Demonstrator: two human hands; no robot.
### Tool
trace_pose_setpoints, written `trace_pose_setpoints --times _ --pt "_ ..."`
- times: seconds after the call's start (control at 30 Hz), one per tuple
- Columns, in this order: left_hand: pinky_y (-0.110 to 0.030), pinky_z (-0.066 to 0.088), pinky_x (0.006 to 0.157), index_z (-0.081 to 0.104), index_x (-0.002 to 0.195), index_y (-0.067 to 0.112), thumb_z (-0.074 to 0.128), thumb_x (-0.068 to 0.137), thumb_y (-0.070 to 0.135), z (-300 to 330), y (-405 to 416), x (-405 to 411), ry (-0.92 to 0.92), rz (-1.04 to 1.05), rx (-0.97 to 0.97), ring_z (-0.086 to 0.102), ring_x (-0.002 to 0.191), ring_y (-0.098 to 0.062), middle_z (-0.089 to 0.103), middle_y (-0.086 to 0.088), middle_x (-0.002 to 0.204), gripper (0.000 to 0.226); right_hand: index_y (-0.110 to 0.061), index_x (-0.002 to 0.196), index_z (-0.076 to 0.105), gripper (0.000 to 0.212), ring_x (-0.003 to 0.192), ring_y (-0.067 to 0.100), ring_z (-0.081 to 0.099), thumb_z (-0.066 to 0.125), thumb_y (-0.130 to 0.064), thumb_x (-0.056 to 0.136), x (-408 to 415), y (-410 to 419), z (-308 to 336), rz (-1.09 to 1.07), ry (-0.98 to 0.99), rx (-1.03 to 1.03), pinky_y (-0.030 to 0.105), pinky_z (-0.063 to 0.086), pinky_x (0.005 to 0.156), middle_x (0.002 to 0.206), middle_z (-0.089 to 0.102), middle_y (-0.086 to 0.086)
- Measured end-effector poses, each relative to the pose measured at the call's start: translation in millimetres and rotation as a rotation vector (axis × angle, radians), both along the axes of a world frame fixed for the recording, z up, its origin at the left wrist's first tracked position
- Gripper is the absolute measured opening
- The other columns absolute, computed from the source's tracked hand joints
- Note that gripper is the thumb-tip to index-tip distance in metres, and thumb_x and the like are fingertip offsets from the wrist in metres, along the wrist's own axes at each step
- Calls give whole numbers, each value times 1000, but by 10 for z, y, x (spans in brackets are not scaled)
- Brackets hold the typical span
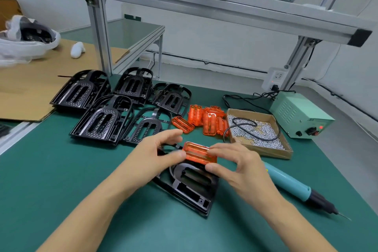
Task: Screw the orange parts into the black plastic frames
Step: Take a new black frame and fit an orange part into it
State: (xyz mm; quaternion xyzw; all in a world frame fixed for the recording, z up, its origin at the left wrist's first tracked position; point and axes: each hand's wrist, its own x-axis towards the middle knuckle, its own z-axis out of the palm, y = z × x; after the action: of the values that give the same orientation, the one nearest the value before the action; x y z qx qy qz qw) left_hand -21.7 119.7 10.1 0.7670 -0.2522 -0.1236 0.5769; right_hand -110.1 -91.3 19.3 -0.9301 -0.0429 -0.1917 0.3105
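Head view looks down on a green table (51, 170), and the landmark is the black frame (190, 188) lying flat near its middle. Left of and beyond that frame sits a cluster of other black frames (102, 120), some stacked. Directly above the frame's far end, both hands hold one orange part (199, 152) between them: the left hand (155, 153) pinches its left end between thumb and curled fingers, and the right hand (239, 163) grips its right end the same way. Beyond the frame, slightly right, lies a loose pile of orange parts (206, 120). Further right of the frame stands a cardboard tray of screws (257, 133) with a black cable looped over it, a pale green power box (300, 116) beyond the tray. Just right of the frame, a teal electric screwdriver (294, 186) rests on the table.
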Motion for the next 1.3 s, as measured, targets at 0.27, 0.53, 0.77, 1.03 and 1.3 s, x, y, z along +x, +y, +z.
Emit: trace_pose_setpoints --times 0.27,0.53,0.77,1.03,1.3 --pt "-16 5 107 11 145 47 77 71 43 -148 152 -123 -285 -149 518 -3 127 18 2 47 127 99 -32 97 77 24 101 -2 54 78 -39 74 -215 72 -363 -33 66 69 10 38 89 102 64 -28" --pt "-16 5 97 21 144 44 63 57 69 -262 71 -185 -481 -3 574 13 126 6 20 31 133 100 -29 108 74 28 101 -1 50 75 -38 81 -116 -58 -305 34 164 -57 14 38 91 110 59 -29" --pt "-16 10 94 31 138 47 51 46 79 -272 48 -226 -504 41 566 23 118 2 25 28 124 100 -29 119 69 33 111 4 51 65 -42 89 -5 -133 -182 144 279 -271 22 37 97 122 56 -18" --pt "-13 6 97 38 132 51 48 49 83 -276 79 -243 -449 29 518 15 118 -2 23 33 122 89 -28 115 68 35 106 12 47 53 -51 92 112 -15 -117 174 281 -549 28 38 79 114 52 -10" --pt "-14 -7 102 53 124 44 38 63 80 -258 -1 -201 -582 -27 494 8 124 17 31 28 134 73 -33 126 63 41 106 5 49 64 -48 87 46 -82 -222 96 250 -317 23 38 89 116 52 -15"
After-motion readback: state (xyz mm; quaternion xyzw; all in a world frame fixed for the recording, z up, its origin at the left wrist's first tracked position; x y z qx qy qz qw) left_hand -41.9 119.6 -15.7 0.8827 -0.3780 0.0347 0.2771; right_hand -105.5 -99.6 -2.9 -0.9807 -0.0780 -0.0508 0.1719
